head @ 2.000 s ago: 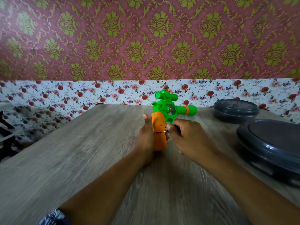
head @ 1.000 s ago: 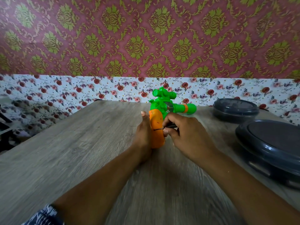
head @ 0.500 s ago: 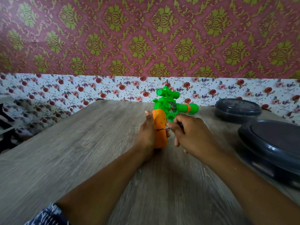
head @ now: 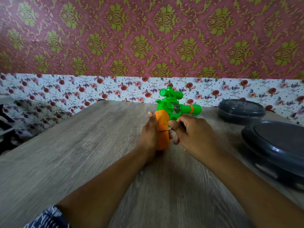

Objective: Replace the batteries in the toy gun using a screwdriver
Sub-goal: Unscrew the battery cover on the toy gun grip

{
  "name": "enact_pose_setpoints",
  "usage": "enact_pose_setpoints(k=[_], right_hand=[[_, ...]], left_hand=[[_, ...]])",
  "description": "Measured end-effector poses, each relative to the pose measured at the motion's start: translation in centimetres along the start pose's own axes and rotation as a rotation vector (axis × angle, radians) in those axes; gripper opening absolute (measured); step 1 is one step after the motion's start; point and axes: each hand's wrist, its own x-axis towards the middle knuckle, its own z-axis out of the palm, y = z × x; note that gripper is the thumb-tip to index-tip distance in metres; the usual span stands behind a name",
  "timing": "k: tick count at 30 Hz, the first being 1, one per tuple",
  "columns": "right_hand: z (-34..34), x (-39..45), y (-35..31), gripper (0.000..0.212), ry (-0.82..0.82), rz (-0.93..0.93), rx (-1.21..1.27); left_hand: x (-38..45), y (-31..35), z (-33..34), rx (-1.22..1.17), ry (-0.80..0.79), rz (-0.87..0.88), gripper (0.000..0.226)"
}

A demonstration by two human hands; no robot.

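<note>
Two dark grey lidded containers stood on the right side of the wooden table (head: 82,153). The smaller round container (head: 241,111) sat far back by the floral wall; the larger container (head: 276,145) sat nearer and was cut off by the right edge. Both lids were on, so the contents could not be seen.

The toy gun (head: 171,109) stood upright at mid-table, orange grip down, green barrel pointing right. The left hand (head: 148,137) gripped the orange grip from the left, thumb up along it, its fingers mostly hidden behind the grip. The right hand (head: 192,135) was curled round the screwdriver (head: 166,130), whose handle was almost wholly hidden in the fist; only the thin metal shaft showed, its tip touching the grip's side. The screw itself was too small to make out. A patterned sleeve (head: 49,218) was cut off at the lower edge.
</note>
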Motion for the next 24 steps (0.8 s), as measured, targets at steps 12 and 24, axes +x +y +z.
enact_pose_setpoints(k=[12,24], right_hand=[[0.4,-0.1,-0.2,0.007,-0.043,-0.088,0.214],[0.0,0.1,-0.1,0.013,-0.017,-0.056,0.145]], left_hand=[[0.0,-0.1,-0.2,0.035,0.001,0.006,0.099],[0.0,-0.1,0.0,0.112,0.024,0.056,0.052]])
